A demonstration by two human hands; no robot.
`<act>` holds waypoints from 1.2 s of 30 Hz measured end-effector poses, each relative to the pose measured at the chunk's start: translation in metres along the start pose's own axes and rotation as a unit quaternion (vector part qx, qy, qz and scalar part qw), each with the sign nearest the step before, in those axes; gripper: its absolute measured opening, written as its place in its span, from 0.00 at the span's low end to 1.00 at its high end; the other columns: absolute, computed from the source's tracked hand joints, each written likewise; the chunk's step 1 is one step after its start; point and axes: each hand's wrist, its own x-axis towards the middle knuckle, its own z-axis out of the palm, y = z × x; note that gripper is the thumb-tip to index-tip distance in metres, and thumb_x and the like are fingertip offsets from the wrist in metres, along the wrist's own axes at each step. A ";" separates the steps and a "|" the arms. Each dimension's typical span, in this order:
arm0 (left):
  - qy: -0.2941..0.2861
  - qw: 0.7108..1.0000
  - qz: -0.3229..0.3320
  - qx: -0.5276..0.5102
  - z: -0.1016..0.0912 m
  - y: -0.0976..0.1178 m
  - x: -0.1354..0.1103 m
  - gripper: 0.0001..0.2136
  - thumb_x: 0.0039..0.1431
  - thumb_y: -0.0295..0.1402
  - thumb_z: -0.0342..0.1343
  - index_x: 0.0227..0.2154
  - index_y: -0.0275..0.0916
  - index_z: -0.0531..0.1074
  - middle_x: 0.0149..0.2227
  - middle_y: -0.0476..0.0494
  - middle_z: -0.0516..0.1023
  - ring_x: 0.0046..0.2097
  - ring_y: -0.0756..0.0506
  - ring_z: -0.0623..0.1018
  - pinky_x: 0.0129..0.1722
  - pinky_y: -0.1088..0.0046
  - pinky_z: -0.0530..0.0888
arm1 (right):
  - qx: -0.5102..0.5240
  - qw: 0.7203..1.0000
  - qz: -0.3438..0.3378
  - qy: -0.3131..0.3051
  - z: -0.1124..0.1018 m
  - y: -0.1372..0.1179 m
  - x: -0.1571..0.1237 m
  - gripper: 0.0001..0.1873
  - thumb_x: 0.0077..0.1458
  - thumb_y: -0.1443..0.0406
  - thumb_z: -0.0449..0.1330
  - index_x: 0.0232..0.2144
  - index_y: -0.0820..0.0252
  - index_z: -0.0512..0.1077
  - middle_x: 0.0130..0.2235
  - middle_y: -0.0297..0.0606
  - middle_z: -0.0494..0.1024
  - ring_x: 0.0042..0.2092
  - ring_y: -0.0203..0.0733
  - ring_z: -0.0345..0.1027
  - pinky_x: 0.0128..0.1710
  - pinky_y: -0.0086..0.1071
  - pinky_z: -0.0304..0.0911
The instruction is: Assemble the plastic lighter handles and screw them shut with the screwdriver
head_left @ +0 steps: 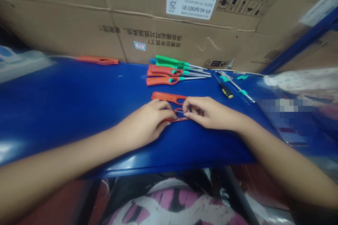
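Observation:
My left hand [155,117] and my right hand [202,112] meet over an orange lighter half-shell [180,119] near the table's front. Thumb and fingers of the left are closed on its left end. With a pinch, my right hand works at the shell's other end, where thin wire-like parts [180,112] show; what exactly it grips is hidden by the fingers. Just behind lies a second orange half-shell [166,96], its right end partly covered by my right hand.
Several gas lighters [166,81] with metal tubes lie behind my hands. To their right are a black-yellow screwdriver [226,90], a loose metal tube [239,89] and green pieces [242,77]. An orange casing [97,60] lies back left. A cardboard box [148,14] borders the blue table [66,112].

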 end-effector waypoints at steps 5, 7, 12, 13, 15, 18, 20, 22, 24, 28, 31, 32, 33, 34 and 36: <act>0.015 1.000 0.003 0.010 0.002 0.000 0.000 0.11 0.67 0.26 0.53 0.44 0.41 0.80 0.46 0.41 0.77 0.50 0.41 0.75 0.53 0.60 0.74 | 0.017 1.000 -0.016 0.008 0.004 0.005 0.000 0.04 0.57 0.72 0.59 0.35 0.62 0.73 0.27 0.29 0.70 0.26 0.29 0.59 0.27 0.24 0.56; 0.023 1.000 0.010 0.013 0.002 0.000 0.000 0.12 0.67 0.26 0.53 0.45 0.41 0.80 0.46 0.41 0.78 0.50 0.41 0.76 0.52 0.61 0.74 | 0.013 1.000 -0.018 0.002 0.004 0.006 0.000 0.05 0.57 0.72 0.59 0.36 0.62 0.75 0.28 0.31 0.72 0.27 0.30 0.60 0.28 0.25 0.57; 0.040 0.999 0.028 0.018 0.002 -0.002 0.000 0.13 0.66 0.25 0.54 0.45 0.43 0.82 0.47 0.42 0.80 0.48 0.42 0.78 0.49 0.63 0.76 | 0.008 0.999 -0.034 0.003 0.002 0.007 0.000 0.07 0.58 0.72 0.59 0.35 0.62 0.77 0.33 0.36 0.77 0.30 0.31 0.63 0.30 0.26 0.59; 0.040 0.999 0.029 0.019 0.002 -0.002 0.000 0.13 0.66 0.25 0.54 0.45 0.44 0.82 0.47 0.43 0.81 0.48 0.42 0.78 0.48 0.63 0.76 | 0.010 0.999 -0.039 0.006 0.002 0.007 0.000 0.07 0.58 0.72 0.59 0.35 0.62 0.78 0.34 0.36 0.77 0.30 0.31 0.64 0.30 0.26 0.59; 0.042 0.999 0.029 0.019 0.001 -0.002 0.001 0.13 0.65 0.25 0.55 0.44 0.44 0.82 0.47 0.43 0.81 0.47 0.42 0.79 0.48 0.63 0.76 | 0.014 0.999 -0.044 0.008 0.002 0.008 0.000 0.08 0.57 0.74 0.59 0.35 0.63 0.78 0.35 0.36 0.77 0.30 0.31 0.65 0.31 0.25 0.59; 0.044 0.998 0.032 0.019 0.001 -0.002 0.001 0.13 0.65 0.25 0.55 0.44 0.45 0.83 0.47 0.43 0.82 0.47 0.42 0.79 0.48 0.63 0.76 | 0.019 0.999 -0.042 -0.001 0.002 0.008 -0.001 0.09 0.55 0.75 0.59 0.35 0.63 0.78 0.36 0.36 0.76 0.30 0.30 0.65 0.31 0.25 0.60; 0.044 0.998 0.033 0.018 0.001 -0.002 0.001 0.13 0.66 0.25 0.55 0.44 0.45 0.83 0.47 0.43 0.82 0.47 0.42 0.79 0.49 0.62 0.76 | 0.023 0.999 -0.040 -0.003 0.002 0.008 -0.001 0.08 0.55 0.75 0.60 0.35 0.63 0.77 0.35 0.35 0.75 0.29 0.29 0.63 0.30 0.25 0.59; 0.043 0.998 0.032 0.016 0.002 -0.001 0.001 0.13 0.66 0.25 0.55 0.44 0.45 0.83 0.47 0.43 0.82 0.47 0.42 0.79 0.48 0.62 0.76 | 0.026 0.999 -0.030 0.003 0.002 0.009 -0.001 0.07 0.55 0.74 0.60 0.34 0.63 0.77 0.33 0.34 0.74 0.27 0.28 0.62 0.28 0.24 0.58; 0.043 0.999 0.028 0.013 0.003 0.000 0.001 0.13 0.66 0.25 0.55 0.45 0.44 0.82 0.47 0.43 0.82 0.48 0.42 0.79 0.49 0.62 0.76 | 0.027 0.999 -0.014 0.009 0.003 0.009 0.000 0.05 0.55 0.73 0.61 0.34 0.63 0.76 0.31 0.33 0.73 0.26 0.28 0.61 0.27 0.24 0.57; 0.045 0.999 0.016 0.008 0.005 0.000 0.002 0.12 0.66 0.26 0.55 0.46 0.43 0.82 0.47 0.42 0.81 0.49 0.41 0.78 0.51 0.61 0.75 | 0.031 0.999 0.004 0.003 0.002 0.010 0.000 0.03 0.57 0.71 0.61 0.33 0.63 0.77 0.29 0.32 0.72 0.25 0.28 0.60 0.26 0.24 0.57; 0.045 0.999 0.020 0.007 0.006 0.000 0.002 0.13 0.66 0.26 0.54 0.47 0.43 0.81 0.47 0.42 0.80 0.50 0.42 0.77 0.51 0.62 0.75 | 0.030 1.000 0.007 -0.003 0.001 0.010 0.000 0.03 0.57 0.71 0.61 0.33 0.63 0.77 0.30 0.32 0.72 0.26 0.29 0.60 0.27 0.24 0.56; 0.044 0.999 0.022 0.008 0.007 -0.001 0.001 0.14 0.66 0.25 0.54 0.47 0.43 0.81 0.48 0.42 0.80 0.50 0.42 0.77 0.50 0.62 0.76 | 0.027 1.000 0.008 -0.003 0.000 0.010 0.000 0.03 0.57 0.71 0.62 0.33 0.63 0.76 0.29 0.32 0.72 0.27 0.29 0.60 0.27 0.24 0.56; 0.043 0.999 0.022 0.010 0.007 -0.001 0.001 0.14 0.67 0.25 0.54 0.47 0.44 0.81 0.48 0.42 0.80 0.49 0.42 0.77 0.50 0.62 0.76 | 0.024 1.000 0.009 -0.003 0.000 0.009 0.000 0.02 0.57 0.70 0.62 0.33 0.63 0.76 0.28 0.32 0.72 0.27 0.30 0.61 0.27 0.24 0.56; 0.043 0.999 0.024 0.012 0.007 -0.002 0.001 0.14 0.67 0.26 0.54 0.47 0.44 0.82 0.48 0.41 0.80 0.49 0.42 0.77 0.49 0.62 0.76 | 0.020 1.000 0.010 -0.002 0.001 0.009 0.000 0.01 0.57 0.70 0.62 0.33 0.62 0.76 0.28 0.32 0.72 0.27 0.30 0.61 0.27 0.24 0.56; 0.043 0.999 0.029 0.014 0.007 -0.002 0.001 0.13 0.67 0.26 0.53 0.45 0.45 0.82 0.48 0.41 0.80 0.49 0.42 0.78 0.48 0.63 0.76 | 0.013 1.000 0.006 0.002 0.001 0.009 0.001 0.01 0.56 0.70 0.63 0.32 0.62 0.75 0.28 0.32 0.73 0.28 0.31 0.62 0.28 0.25 0.57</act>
